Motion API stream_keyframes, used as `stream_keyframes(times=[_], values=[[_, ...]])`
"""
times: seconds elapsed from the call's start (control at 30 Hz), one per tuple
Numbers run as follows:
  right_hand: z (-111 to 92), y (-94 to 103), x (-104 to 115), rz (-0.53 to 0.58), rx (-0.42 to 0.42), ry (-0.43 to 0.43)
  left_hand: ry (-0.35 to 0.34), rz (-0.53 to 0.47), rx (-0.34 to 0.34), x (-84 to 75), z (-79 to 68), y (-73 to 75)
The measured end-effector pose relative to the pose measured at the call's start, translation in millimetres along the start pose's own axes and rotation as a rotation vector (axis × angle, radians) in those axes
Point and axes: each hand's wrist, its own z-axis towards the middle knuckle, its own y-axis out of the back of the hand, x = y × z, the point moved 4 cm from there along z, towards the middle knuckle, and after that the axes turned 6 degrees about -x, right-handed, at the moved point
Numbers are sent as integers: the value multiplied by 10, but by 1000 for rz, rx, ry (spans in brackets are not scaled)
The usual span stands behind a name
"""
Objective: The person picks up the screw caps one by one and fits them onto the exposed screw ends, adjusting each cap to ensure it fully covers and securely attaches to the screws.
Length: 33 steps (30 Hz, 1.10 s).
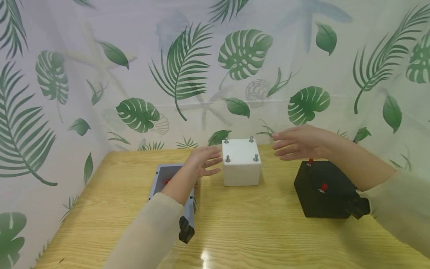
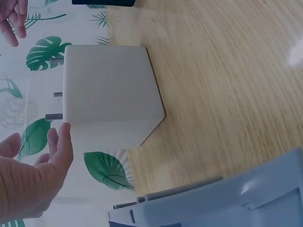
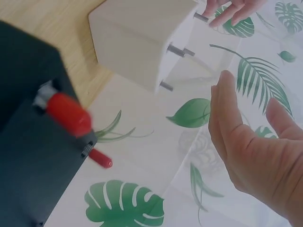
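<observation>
A white block (image 1: 241,173) with an upright threaded stud (image 1: 256,158) near each top corner stands on the wooden table. My left hand (image 1: 205,161) is at its left side, fingers extended and fingertips right by the upper edge. In the left wrist view that hand (image 2: 40,175) shows relaxed fingers with nothing between them. To the right of the block, my right hand (image 1: 297,142) hovers in the air, fingers loosely straight and pointing toward it. The right wrist view shows a gap between this hand (image 3: 251,142) and the block (image 3: 137,38).
A black box (image 1: 322,198) with red-capped studs (image 1: 323,187) stands under my right forearm. A grey-blue open case (image 1: 161,175) holding something red lies partly hidden beneath my left forearm. Behind the table (image 1: 228,231) hangs a leaf-patterned cloth (image 1: 201,74).
</observation>
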Motion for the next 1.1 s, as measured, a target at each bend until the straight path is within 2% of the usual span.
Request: stream_keyframes(times=[0.17, 0.47, 0.57, 0.7, 0.9, 1.1], values=[[139, -79, 53, 27, -21, -22, 17, 3, -19, -43, 60, -30], [466, -141, 77, 42, -182, -102, 27, -27, -64, -135, 163, -105], [550, -160, 74, 29, -217, -121, 35, -3, -85, -116, 206, -115], [655, -224, 47, 30, -223, -139, 49, 35, -117, -61, 270, -104], [858, -217, -41, 14, -266, -187, 33, 58, -97, 19, 377, -125], [948, -220, -118, 31, -286, -272, 91, 68, -104, 91, 468, -181]])
